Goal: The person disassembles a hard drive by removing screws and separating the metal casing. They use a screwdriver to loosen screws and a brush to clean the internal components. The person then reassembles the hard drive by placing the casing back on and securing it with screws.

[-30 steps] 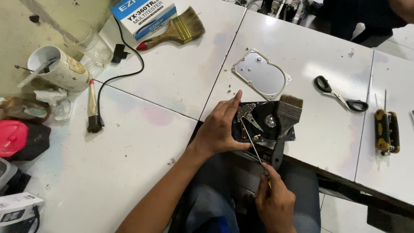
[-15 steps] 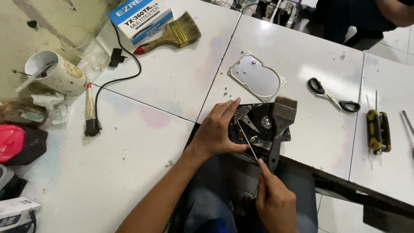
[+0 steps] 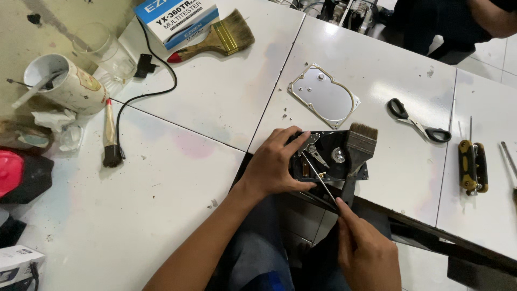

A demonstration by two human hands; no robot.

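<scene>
An opened hard drive (image 3: pixel 335 157) lies at the near edge of the white table, its shiny platter hub showing. My left hand (image 3: pixel 274 164) grips the drive's left side and holds it steady. My right hand (image 3: pixel 366 253), below the table edge, holds a thin screwdriver (image 3: pixel 319 179) whose tip reaches into the drive near the arm parts. A black-handled paintbrush (image 3: pixel 356 153) rests on the drive's right half, bristles pointing away. The drive's metal lid (image 3: pixel 323 97) lies on the table just beyond.
Black scissors (image 3: pixel 417 125) and a yellow-black tool set (image 3: pixel 473 167) lie to the right. At left stand a mug (image 3: pixel 64 86), a glass (image 3: pixel 105 51), a small brush (image 3: pixel 110 140), a cable, a blue-white box (image 3: pixel 175 20) and a wide brush (image 3: pixel 218 40). Another person sits at the far right.
The view has shifted slightly. My hands stay on the drive and the screwdriver, with its tip staying inside the drive.
</scene>
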